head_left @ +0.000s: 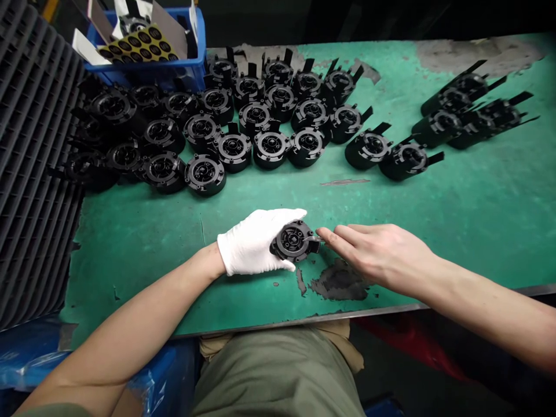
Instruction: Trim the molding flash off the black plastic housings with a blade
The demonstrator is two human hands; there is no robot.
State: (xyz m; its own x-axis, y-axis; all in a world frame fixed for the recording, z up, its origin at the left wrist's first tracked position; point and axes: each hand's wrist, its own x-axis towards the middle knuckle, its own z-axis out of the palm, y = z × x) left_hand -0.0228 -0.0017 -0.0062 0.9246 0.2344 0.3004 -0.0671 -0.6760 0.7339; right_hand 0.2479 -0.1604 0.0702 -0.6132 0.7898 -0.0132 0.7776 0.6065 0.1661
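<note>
My left hand (pixel 256 242), in a white glove, is wrapped round a black round plastic housing (pixel 292 239). Its ringed face, with small posts and ribs, is turned up toward me, and a short tab points right. My bare right hand (pixel 373 248) is closed, with the fingers pinched on a small thin metal tool (pixel 313 238). The tip of this tool reaches the right side of the housing's face; most of it is hidden by the fingers, so its kind is unclear.
Several similar black housings (pixel 271 145) stand along the back left of the green table (pixel 260 194), with another group (pixel 438 124) at the back right. A blue bin (pixel 200 43) holds a yellow sheet of round black stickers (pixel 143 43). Grey slatted panels (pixel 35 162) rise at left.
</note>
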